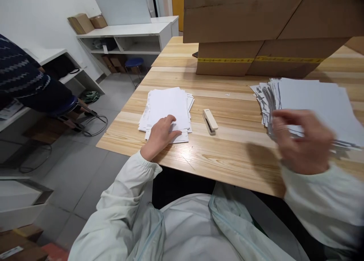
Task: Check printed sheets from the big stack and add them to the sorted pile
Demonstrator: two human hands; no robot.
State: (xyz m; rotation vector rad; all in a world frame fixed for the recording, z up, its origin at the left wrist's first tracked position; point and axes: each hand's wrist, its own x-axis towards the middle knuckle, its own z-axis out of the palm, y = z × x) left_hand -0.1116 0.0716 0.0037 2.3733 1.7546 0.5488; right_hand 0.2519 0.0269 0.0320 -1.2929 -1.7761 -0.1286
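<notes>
My left hand [162, 134] rests on a stack of white paper sheets [166, 103] near the table's left front edge. Its thumb stands apart from the other fingers, which lie on the top sheet. Over the near left side of a larger, uneven paper stack [315, 96] is my right hand [304, 141], smeared by motion. The fingertips look bent inward, but I cannot make out whether anything is between them. Between the two stacks lies a cream stapler [209, 121], touched by neither hand.
Large cardboard boxes [227, 58] with yellow tape stand at the back of the wooden table [199, 154]. A dark flat object [195, 54] lies beside them. At the left, a person in a patterned sweater [22, 71] sits on a stool. White shelving [127, 29] lines the wall.
</notes>
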